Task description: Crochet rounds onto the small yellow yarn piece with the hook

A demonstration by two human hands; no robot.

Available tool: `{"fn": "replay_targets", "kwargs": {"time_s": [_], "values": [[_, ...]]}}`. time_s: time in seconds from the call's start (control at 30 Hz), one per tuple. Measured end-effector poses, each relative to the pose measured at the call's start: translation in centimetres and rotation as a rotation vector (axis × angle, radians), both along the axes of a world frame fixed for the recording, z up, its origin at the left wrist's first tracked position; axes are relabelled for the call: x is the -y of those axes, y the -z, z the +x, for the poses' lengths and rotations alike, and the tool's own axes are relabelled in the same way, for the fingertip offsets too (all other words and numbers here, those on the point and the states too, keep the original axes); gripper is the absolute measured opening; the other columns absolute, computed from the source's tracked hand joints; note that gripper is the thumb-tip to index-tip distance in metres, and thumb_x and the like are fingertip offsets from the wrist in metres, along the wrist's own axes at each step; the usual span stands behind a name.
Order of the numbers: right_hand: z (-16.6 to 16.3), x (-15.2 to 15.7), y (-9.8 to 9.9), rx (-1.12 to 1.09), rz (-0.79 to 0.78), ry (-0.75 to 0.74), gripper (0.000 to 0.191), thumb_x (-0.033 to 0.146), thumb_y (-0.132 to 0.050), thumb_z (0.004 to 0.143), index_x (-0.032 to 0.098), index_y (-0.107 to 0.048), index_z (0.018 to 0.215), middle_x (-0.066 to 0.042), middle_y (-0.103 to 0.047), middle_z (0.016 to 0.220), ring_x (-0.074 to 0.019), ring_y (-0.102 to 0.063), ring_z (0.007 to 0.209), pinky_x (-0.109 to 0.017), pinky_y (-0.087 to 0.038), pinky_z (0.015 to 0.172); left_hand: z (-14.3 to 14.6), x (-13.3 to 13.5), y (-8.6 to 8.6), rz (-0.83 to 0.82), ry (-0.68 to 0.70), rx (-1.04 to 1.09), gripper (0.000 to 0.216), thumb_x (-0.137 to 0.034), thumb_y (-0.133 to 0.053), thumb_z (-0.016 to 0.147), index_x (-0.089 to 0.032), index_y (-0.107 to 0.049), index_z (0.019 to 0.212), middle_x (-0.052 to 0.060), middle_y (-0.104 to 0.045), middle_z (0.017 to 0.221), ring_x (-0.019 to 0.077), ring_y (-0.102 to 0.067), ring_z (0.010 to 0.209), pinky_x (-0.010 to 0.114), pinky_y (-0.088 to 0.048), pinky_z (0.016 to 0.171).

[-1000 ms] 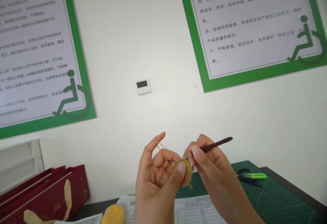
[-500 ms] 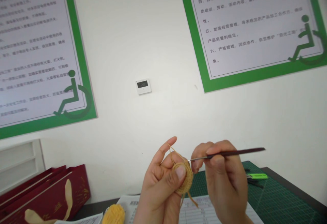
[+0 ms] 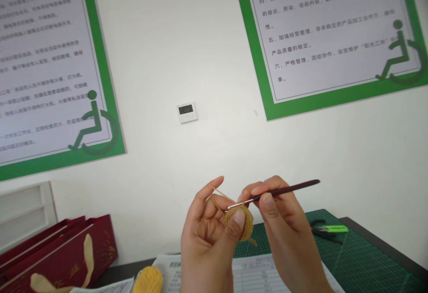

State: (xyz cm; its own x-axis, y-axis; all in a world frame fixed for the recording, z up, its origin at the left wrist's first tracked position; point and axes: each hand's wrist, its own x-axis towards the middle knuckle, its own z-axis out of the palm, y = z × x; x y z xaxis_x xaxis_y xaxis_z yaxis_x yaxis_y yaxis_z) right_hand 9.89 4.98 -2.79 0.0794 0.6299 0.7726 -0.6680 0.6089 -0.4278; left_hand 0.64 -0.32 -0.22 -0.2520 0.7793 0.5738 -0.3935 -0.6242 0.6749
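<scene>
Head camera: white wall (image 3: 207, 52), green-bordered posters (image 3: 334, 39), dark bench (image 3: 125, 270) bearing a gridded green mat (image 3: 361, 262). Above the bench, the left hand (image 3: 209, 235) pinches a round, densely stitched tan crochet piece (image 3: 247, 227), yarn (image 3: 222, 193) strung over one finger; the right hand's (image 3: 287, 226) fingers grip the smooth, slim hook (image 3: 290, 189), metal shaft at the piece's upper edge.
</scene>
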Motion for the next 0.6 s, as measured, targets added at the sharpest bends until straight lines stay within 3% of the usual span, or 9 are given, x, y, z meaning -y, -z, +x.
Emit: {"fn": "replay_targets", "kwargs": {"time_s": [0.23,0.6], "values": [[0.7,0.0,-0.5,-0.035,0.018,0.102,0.016,0.038,-0.057,0.102,0.028,-0.064,0.093,0.002,-0.073,0.082,-0.0127,-0.065,0.079,-0.025,-0.052,0.076,0.2,0.0,-0.1,0.002,-0.031,-0.01,0.044,-0.01,-0.085,0.076,-0.024,-0.076,0.117,0.0,-0.067,0.075,0.0103,-0.057,0.062,0.02,-0.047,0.058],[1.6,0.5,-0.5,0.051,0.209,0.363,0.012,0.026,-0.05,0.105,0.027,-0.061,0.1,0.002,-0.071,0.088,-0.0129,-0.069,0.083,-0.027,-0.055,0.078,0.4,-0.1,0.0,0.053,-0.109,-0.027,0.043,-0.007,-0.084,0.075,-0.025,-0.076,0.113,0.0,-0.07,0.073,0.0121,-0.061,0.063,0.021,-0.051,0.057]]}}
